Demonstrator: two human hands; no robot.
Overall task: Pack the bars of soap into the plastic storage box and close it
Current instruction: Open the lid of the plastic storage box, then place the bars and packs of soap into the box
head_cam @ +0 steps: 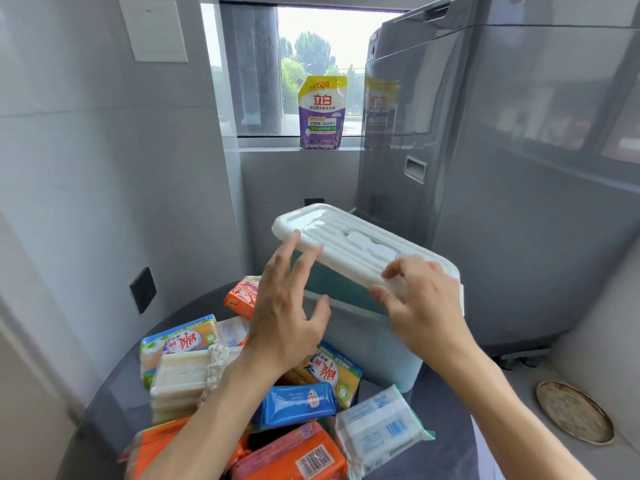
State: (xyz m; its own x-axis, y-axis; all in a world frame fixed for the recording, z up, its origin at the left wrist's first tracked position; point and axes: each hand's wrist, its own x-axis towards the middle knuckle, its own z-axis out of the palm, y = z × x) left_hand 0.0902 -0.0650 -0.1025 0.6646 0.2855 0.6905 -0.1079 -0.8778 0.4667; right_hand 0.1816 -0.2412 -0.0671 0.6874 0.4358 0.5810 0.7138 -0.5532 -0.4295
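Stage: early, nothing seen packed | lid (349,237) tilted up on storage box (367,344), lifted by right hand (420,306) fingers; left hand (284,317) spread, released | soap bars (298,403) left heaped on surface (114,403) | packing, closing outstanding

the box (367,344) is pale blue-green plastic, standing on the far side of the tabletop (446,441). its white ribbed lid (349,242), with a recessed handle in the middle, sits tilted, raised at the near edge so a dark gap shows beneath. the soap bars (277,393) lie heaped in wrappers in front of the box: orange ones, a blue one, yellow-green ones, a white one and a pale stack. none is visibly inside.
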